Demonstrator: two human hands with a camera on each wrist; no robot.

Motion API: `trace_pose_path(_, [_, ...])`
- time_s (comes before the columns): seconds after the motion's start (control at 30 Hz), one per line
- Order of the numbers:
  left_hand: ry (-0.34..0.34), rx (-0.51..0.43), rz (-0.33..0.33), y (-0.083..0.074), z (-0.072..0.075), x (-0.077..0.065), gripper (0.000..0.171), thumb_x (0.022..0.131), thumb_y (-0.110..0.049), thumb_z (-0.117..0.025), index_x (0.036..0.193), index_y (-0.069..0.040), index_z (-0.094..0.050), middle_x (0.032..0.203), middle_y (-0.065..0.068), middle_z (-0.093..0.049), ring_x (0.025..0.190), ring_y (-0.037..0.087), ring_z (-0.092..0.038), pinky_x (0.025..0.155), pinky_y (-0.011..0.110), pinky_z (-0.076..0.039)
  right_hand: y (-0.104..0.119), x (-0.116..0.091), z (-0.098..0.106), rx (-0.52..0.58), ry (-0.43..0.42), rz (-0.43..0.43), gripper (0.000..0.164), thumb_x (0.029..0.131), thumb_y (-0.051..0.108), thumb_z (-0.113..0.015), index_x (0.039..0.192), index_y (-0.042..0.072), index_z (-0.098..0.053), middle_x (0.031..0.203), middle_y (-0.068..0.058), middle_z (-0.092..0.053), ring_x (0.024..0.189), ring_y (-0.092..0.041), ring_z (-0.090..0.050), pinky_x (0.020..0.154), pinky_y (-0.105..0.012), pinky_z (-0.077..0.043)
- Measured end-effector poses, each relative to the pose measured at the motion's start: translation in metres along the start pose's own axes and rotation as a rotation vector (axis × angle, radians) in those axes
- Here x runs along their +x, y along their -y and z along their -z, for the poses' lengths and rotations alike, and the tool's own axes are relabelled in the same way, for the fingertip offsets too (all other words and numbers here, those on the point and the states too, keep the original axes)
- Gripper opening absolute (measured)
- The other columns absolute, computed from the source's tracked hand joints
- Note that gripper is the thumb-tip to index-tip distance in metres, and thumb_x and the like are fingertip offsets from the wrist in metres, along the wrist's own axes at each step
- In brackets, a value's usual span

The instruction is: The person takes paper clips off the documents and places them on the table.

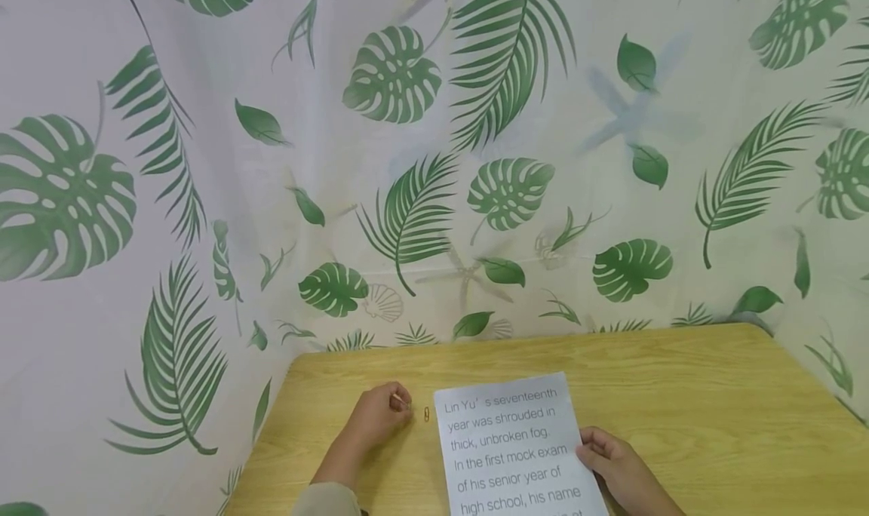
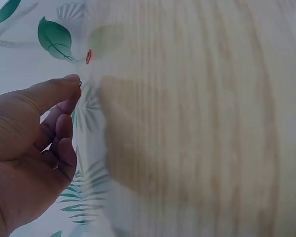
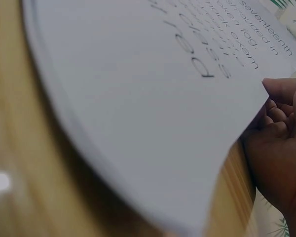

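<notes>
My left hand [image 1: 387, 410] pinches a small paper clip between thumb and index finger. In the left wrist view only a dark end of that paper clip [image 2: 80, 84] shows past the fingertips, the other fingers curled below. Just right of this hand, on the table, lies a red-orange paper clip [image 1: 426, 414]. Farther right is white paper [image 1: 509, 456] printed with large English text. My right hand [image 1: 614, 459] grips its right edge, thumb on top and fingers beneath. Seen from the right wrist, the paper [image 3: 138, 113] bends and its near edge stands off the table.
The wooden table [image 1: 679, 395] carries all of this. Behind it and along the left side hangs a pale curtain [image 1: 421, 146] with green leaf prints, meeting the table's back edge.
</notes>
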State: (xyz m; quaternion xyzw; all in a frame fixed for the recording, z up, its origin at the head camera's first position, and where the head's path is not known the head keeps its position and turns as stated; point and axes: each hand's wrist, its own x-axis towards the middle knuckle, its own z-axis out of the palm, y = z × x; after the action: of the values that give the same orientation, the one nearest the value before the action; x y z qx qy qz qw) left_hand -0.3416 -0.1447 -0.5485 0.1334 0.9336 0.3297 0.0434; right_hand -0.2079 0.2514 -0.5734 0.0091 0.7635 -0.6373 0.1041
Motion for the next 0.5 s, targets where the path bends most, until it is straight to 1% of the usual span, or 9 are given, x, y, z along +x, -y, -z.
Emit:
trace_pose_path(0.1, [0.011, 0.016, -0.007, 0.0023, -0.0026, -0.0003, 0.016, 0.087, -0.018, -0.078, 0.097, -0.017, -0.065, 0.087, -0.007, -0.066, 0.081, 0.010, -0.059, 0.074, 0.027, -0.050, 0.0002, 0.0001, 0.0009, 0.016, 0.013, 0.013, 0.033, 0.103, 0.017, -0.052, 0.127, -0.006, -0.055, 0.112, -0.011, -0.070, 0.092, -0.014, -0.066, 0.080, -0.025, -0.053])
trace_pose_path(0.27, [0.015, 0.003, -0.004, 0.0057, -0.0046, -0.0008, 0.016, 0.088, -0.019, -0.078, 0.096, -0.015, -0.065, 0.087, -0.006, -0.065, 0.081, 0.010, -0.058, 0.074, 0.025, -0.048, 0.0018, -0.0009, 0.0003, 0.019, 0.019, 0.017, 0.032, 0.103, 0.017, -0.052, 0.126, -0.006, -0.055, 0.111, -0.011, -0.070, 0.092, -0.014, -0.066, 0.080, -0.024, -0.052])
trace_pose_path(0.5, [0.017, 0.004, 0.029, 0.0063, -0.0051, -0.0008, 0.015, 0.088, -0.022, -0.078, 0.097, -0.014, -0.069, 0.088, -0.005, -0.066, 0.082, 0.010, -0.058, 0.074, 0.026, -0.049, 0.0049, -0.0027, -0.0002, 0.023, 0.018, 0.013, 0.032, 0.103, 0.016, -0.052, 0.125, -0.007, -0.054, 0.110, -0.010, -0.070, 0.091, -0.012, -0.065, 0.080, -0.024, -0.052])
